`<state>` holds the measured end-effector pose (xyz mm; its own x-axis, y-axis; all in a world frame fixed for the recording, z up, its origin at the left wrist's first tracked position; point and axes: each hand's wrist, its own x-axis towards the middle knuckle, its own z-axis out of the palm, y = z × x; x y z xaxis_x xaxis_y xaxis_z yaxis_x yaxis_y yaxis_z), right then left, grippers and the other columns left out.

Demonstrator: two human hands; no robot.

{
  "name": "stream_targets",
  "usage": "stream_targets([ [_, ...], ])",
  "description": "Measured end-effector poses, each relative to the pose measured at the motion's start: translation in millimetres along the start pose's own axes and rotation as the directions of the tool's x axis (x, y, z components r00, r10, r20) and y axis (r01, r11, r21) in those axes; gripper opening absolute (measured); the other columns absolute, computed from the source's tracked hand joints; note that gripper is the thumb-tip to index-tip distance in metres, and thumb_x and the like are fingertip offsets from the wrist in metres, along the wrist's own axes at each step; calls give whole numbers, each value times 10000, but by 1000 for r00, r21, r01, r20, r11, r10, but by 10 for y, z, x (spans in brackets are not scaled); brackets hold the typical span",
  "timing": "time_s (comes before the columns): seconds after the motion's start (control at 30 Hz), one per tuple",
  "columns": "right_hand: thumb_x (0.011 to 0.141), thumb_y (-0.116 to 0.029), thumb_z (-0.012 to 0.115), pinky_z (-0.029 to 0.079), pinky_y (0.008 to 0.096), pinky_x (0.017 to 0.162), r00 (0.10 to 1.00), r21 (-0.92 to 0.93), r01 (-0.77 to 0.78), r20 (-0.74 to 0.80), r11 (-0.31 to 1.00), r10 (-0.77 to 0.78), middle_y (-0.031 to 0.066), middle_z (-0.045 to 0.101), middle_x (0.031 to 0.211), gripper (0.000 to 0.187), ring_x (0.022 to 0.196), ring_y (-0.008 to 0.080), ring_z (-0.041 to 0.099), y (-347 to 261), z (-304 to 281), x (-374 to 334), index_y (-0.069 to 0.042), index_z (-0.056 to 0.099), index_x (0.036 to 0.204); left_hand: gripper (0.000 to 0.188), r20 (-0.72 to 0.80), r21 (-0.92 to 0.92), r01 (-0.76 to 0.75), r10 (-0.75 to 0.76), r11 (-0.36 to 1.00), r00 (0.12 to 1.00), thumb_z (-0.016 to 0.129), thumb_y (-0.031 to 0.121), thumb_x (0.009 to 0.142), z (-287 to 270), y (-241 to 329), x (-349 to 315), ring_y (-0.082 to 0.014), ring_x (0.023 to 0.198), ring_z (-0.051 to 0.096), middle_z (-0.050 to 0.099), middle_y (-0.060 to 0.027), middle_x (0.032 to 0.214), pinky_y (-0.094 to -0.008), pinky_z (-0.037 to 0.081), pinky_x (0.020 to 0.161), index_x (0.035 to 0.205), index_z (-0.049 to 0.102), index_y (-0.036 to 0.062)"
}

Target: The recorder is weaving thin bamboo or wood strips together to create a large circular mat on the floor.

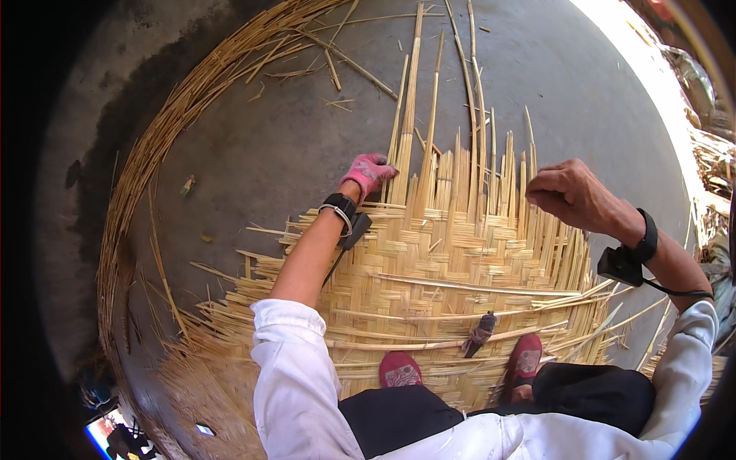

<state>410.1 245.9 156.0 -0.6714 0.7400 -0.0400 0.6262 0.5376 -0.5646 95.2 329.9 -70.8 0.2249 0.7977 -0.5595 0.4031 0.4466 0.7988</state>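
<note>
A woven mat (429, 253) of flat, pale yellow reed strips lies on the floor beneath me. Long loose strip ends (409, 115) stick out from its far edge. My left hand (368, 173), in a pink glove, is at the far left of that edge, its fingers closed on a reed strip. On the right, my bare right hand (571, 195) has its fingers curled together beside the strip ends; whatever they hold, if anything, is hidden. A dark tool with a wrapped handle (481, 334) rests on the mat near my feet.
A long bundle of thin reeds (165, 130) curves along the left side of the grey floor (261, 153). Loose reed pieces are scattered at the far left. My red shoes (400, 369) stand on the mat. More reeds (713, 157) lie at the right edge.
</note>
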Motion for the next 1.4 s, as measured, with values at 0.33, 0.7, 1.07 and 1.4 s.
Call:
stream_targets([
  [0.33, 754, -53, 588, 431, 339, 770, 839, -583, 439, -5, 683, -544, 69, 595, 920, 63, 955, 222, 528, -59, 1408, 1742, -32, 625, 801, 266, 138, 274, -316, 288, 908, 948, 678, 148, 678, -133, -156, -372, -151, 694, 568, 625, -60, 730, -313, 459, 658, 898, 609, 15],
  [0.7, 693, -120, 614, 466, 336, 584, 906, -467, 296, 414, 833, -90, 79, 637, 679, 55, 692, 219, 631, 1, 1881, 1830, -81, 650, 675, 221, 195, 639, -317, 251, 701, 948, 693, 190, 681, -85, -322, -276, -224, 671, 602, 636, -172, 789, -329, 461, 645, 842, 647, 45],
  [1.07, 719, -214, 616, 496, 401, 577, 854, -91, -512, 52, 854, 518, 200, 617, 692, 214, 665, 359, 623, 63, 2232, 1731, -3, 649, 697, 192, 118, 256, -144, 117, 956, 986, 646, 181, 737, -58, -499, -157, -70, 629, 441, 559, -52, 622, -290, 432, 582, 774, 607, -4],
  [1.4, 740, -51, 542, 470, 351, 546, 989, -414, -40, 116, 910, 96, 124, 604, 707, 99, 684, 250, 622, 84, 2309, 1557, -60, 636, 709, 173, 122, 90, -260, 248, 961, 961, 632, 170, 752, -30, -415, -264, -44, 722, 462, 604, 13, 748, -261, 449, 648, 850, 616, 28],
])
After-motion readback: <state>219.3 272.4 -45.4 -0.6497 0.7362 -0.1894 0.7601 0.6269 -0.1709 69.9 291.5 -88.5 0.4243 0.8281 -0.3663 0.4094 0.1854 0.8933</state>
